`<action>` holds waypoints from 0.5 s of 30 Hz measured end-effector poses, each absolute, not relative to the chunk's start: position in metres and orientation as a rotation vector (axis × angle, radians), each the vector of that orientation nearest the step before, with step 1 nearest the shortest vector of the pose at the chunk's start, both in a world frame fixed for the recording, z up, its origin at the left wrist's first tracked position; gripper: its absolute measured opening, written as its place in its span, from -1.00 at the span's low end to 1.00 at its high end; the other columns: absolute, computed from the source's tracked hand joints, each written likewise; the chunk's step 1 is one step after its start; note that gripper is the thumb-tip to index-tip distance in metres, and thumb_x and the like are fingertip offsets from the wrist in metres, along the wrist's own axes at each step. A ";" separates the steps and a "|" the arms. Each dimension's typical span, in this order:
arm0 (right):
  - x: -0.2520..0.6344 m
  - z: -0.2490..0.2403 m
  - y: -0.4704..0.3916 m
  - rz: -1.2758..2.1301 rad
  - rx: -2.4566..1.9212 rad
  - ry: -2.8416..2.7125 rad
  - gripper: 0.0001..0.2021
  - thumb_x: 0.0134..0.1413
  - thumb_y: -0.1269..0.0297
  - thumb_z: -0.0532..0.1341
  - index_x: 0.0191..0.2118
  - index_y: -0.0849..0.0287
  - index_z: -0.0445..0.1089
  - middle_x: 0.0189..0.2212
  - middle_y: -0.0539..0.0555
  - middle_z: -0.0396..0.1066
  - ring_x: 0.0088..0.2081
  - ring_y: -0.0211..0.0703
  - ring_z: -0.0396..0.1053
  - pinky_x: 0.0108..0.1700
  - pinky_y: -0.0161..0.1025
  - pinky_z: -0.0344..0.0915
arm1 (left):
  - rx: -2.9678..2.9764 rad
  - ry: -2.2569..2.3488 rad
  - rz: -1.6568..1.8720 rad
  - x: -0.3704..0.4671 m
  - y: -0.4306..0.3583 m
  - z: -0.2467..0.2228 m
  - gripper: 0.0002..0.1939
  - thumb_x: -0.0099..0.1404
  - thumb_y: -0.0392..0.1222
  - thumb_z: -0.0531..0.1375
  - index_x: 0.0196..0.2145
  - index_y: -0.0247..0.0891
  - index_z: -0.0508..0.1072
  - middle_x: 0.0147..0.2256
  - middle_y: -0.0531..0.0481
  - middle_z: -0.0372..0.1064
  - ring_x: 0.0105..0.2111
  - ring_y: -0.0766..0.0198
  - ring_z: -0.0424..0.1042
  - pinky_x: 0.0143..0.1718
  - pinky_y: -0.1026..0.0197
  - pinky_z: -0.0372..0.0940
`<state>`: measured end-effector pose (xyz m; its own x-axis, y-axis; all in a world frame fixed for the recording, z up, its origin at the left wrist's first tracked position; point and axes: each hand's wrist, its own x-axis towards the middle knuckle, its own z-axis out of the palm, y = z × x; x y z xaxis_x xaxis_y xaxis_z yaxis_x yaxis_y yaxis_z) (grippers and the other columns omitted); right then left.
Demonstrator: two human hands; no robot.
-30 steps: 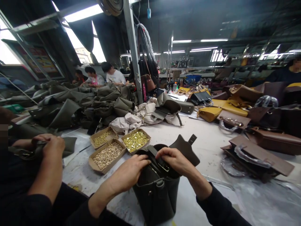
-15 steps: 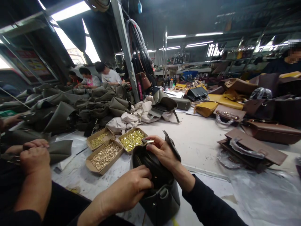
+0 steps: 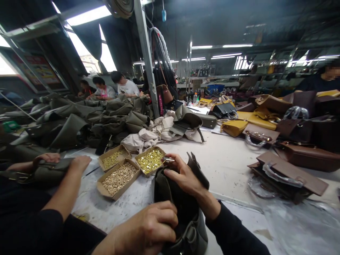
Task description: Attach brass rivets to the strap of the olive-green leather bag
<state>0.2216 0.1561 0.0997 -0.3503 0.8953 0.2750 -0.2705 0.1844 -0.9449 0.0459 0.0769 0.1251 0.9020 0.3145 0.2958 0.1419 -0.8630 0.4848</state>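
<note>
- On the white table [image 3: 228, 170] I see, near, one dark green bag [image 3: 199, 228], its mouth open.
- To its far left, three cardboard boxes [image 3: 127, 186] contain small golden pieces [image 3: 120, 178].
- The right hand [image 3: 187, 179] pinches a metal fitting [image 3: 169, 160] at the bag's far side.
- The left hand [image 3: 150, 226] has curled fingers nearer; whether they grip, I cannot tell.
</note>
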 end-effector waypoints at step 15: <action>0.203 0.096 0.163 1.323 -0.848 -1.236 -0.83 -0.01 0.21 0.31 -0.27 0.11 0.39 -0.43 -0.06 0.48 -0.40 -0.17 0.46 -0.34 -0.27 0.35 | 2.500 0.313 0.718 0.045 0.069 0.121 -0.75 0.15 -0.50 0.08 -0.34 -0.20 0.43 -0.36 -0.08 0.52 -0.25 0.15 0.54 -0.17 0.17 0.48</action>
